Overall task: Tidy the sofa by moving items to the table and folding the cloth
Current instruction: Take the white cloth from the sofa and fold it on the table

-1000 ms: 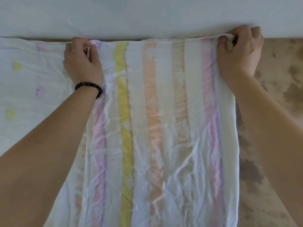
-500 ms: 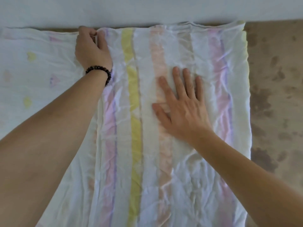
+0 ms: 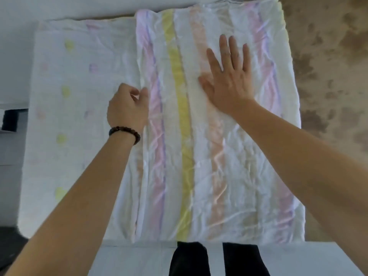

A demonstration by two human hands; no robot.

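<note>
The cloth lies spread flat on the sofa seat, white with pastel stripes in pink, yellow and orange. Its striped part is folded over a lower layer that shows pale dots at the left. My right hand presses flat on the striped layer, fingers straight and spread. My left hand, with a dark bead bracelet on the wrist, sits at the left edge of the folded layer. Its fingers are loosely curled, and a gap shows between thumb and fingers.
The sofa seat shows brown and mottled to the right of the cloth. A pale backrest runs along the top. My legs in black trousers stand against the sofa's light front. A dark object sits at the far left.
My right hand let go of the far right corner and now presses flat on the cloth. My left hand left the far edge and came toward me along the fold's left edge.
</note>
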